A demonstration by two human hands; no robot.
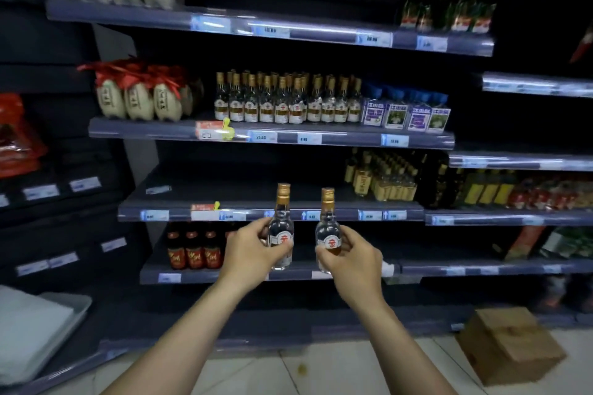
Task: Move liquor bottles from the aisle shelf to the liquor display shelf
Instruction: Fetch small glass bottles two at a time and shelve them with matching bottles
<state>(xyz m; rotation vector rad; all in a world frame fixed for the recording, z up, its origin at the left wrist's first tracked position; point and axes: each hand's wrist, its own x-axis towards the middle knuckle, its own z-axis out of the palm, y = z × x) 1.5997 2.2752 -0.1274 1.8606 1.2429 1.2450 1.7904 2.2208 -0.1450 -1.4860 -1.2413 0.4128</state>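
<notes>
Both hands up, we see | left hand (pixel 253 245) grips clear bottle (pixel 281 228) upright | right hand (pixel 348 255) pinches second bottle (pixel 327 231) just beside it, apart | matching gold-capped row (pixel 288 99) stands far, two shelves up | cardboard box (pixel 510 345) near right on floor.

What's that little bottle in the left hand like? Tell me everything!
The small bottle looks like clear glass holding clear liquid, with a slim neck and gold cap. Its white label bears a red mark. It is held upright before the shelves, gripped by the left hand, apart from the twin bottle beside it.
</notes>
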